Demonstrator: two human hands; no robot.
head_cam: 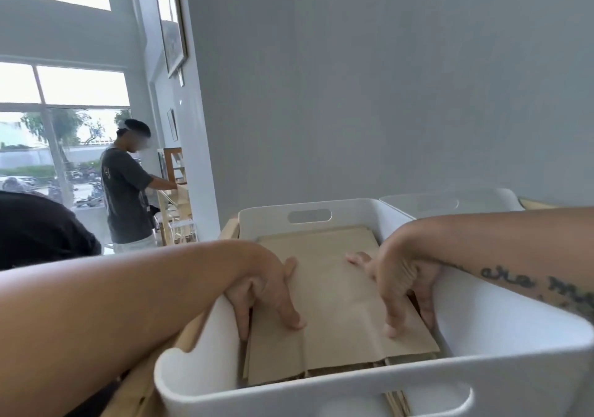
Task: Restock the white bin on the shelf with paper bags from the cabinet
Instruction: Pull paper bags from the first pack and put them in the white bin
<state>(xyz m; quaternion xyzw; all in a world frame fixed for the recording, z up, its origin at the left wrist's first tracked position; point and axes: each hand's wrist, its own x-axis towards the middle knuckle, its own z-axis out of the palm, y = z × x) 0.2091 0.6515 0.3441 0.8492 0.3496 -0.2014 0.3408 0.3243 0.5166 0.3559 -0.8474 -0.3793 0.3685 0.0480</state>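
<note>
A white bin [501,307] with cut-out handles sits on a pale wooden shelf [144,381] in front of me. Inside lies a flat stack of brown paper bags [337,304]. My left hand [266,291] rests on the stack's left edge: thumb and one finger lie on top, and the other fingers reach straight down between the stack and the bin wall. At the right edge my right hand [395,285] does the same, with fingers pressed on the top bag and others down the side.
A second white bin [450,204] stands behind the first, against the grey wall. To the left another person [128,188] stands at a wooden shelf unit by large windows. A dark shape [38,227] fills the near left.
</note>
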